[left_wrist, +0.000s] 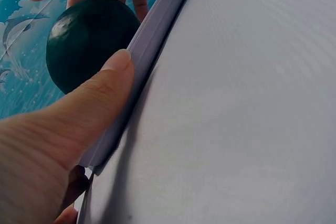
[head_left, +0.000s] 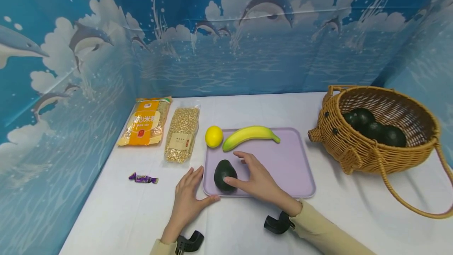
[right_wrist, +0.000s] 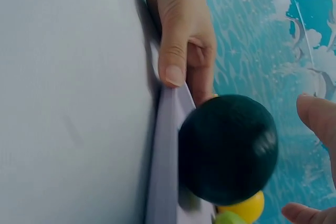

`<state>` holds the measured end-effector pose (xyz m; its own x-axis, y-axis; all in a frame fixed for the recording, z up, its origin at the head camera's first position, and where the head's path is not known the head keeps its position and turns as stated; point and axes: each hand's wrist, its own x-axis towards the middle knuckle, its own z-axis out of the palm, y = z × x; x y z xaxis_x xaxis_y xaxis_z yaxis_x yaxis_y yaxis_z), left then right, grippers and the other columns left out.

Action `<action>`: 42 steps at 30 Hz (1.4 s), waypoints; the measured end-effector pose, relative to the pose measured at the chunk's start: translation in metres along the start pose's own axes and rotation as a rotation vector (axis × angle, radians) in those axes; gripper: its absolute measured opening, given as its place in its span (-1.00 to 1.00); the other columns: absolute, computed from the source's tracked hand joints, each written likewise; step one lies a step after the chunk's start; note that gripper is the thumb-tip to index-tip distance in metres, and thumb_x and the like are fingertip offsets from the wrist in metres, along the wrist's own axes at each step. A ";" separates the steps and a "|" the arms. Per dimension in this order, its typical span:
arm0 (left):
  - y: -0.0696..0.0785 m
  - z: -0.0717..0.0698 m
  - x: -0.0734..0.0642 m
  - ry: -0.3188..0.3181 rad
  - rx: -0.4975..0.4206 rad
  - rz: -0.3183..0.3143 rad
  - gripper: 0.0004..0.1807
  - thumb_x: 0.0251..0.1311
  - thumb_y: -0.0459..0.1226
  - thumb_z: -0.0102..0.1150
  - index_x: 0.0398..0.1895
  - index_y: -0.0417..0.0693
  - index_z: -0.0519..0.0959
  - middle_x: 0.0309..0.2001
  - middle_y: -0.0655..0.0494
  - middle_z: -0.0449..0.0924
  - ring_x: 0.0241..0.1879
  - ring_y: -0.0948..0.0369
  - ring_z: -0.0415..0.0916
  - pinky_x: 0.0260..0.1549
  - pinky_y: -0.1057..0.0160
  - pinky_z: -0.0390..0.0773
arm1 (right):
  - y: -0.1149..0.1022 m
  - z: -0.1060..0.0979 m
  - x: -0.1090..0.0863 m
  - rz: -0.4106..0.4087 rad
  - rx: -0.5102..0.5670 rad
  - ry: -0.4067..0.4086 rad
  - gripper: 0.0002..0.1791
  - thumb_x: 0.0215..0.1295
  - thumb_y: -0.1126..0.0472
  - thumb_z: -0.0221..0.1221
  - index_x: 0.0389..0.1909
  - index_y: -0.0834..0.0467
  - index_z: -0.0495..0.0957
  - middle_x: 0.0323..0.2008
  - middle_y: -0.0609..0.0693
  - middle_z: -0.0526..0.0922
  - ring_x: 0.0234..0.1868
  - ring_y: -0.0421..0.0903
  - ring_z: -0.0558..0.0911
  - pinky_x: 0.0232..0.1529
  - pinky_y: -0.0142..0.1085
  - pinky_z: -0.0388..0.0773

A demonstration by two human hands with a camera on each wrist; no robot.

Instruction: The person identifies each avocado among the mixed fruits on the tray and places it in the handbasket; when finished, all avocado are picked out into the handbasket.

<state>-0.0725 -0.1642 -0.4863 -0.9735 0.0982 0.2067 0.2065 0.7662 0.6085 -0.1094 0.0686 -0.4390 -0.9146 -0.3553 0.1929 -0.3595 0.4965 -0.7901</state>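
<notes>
A dark green avocado (head_left: 222, 174) lies on the lilac tray (head_left: 283, 160), near its front left corner. Over the tray, my right hand (head_left: 257, 180) is spread beside the avocado; in the right wrist view its fingertips (right_wrist: 317, 114) stand apart from the fruit. My left hand (head_left: 190, 197) rests at the tray's front left corner, with the thumb along the front rim and the fingers by the left side. Behind the avocado, a yellow-green banana (head_left: 251, 136) lies on the tray, and a lemon (head_left: 214, 136) sits at the back left corner.
On the right stands a wicker basket (head_left: 354, 148) with several avocados (head_left: 375, 129) inside and a looped handle. An orange grain bag (head_left: 145, 123), a clear grain bag (head_left: 182, 133) and a purple-wrapped candy (head_left: 143, 178) lie left of the tray. Dolphin-print curtains surround the table.
</notes>
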 end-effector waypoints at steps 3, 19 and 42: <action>-0.001 0.000 0.000 0.005 0.000 0.013 0.06 -0.24 0.22 0.41 0.34 -0.15 0.33 0.32 0.01 0.31 0.37 -0.02 0.02 0.25 -0.19 -0.03 | -0.002 0.007 0.003 0.016 -0.018 0.001 -0.09 0.01 -0.24 0.33 0.31 0.14 0.28 0.22 0.09 0.39 0.11 0.05 0.44 0.08 0.01 0.40; -0.001 0.001 0.000 -0.007 -0.013 0.016 0.05 -0.20 0.22 0.40 0.35 -0.13 0.32 0.33 0.03 0.31 0.38 -0.01 0.01 0.24 -0.21 -0.03 | -0.007 0.031 0.010 0.071 -0.140 0.019 0.00 -0.13 -0.36 0.34 0.28 0.12 0.32 -0.15 0.02 0.59 -0.17 -0.06 0.49 -0.13 -0.09 0.40; -0.001 0.001 0.000 0.006 -0.010 0.003 0.07 -0.25 0.23 0.41 0.35 -0.11 0.33 0.33 0.04 0.31 0.37 0.00 0.02 0.24 -0.17 -0.01 | -0.003 0.028 0.004 0.076 0.019 -0.050 -0.31 0.04 -0.16 0.32 0.18 -0.04 0.37 -0.29 -0.07 0.53 -0.24 -0.12 0.45 -0.19 -0.15 0.33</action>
<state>-0.0726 -0.1648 -0.4879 -0.9722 0.0965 0.2134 0.2104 0.7598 0.6151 -0.1065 0.0437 -0.4520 -0.9288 -0.3560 0.1031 -0.2853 0.5089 -0.8122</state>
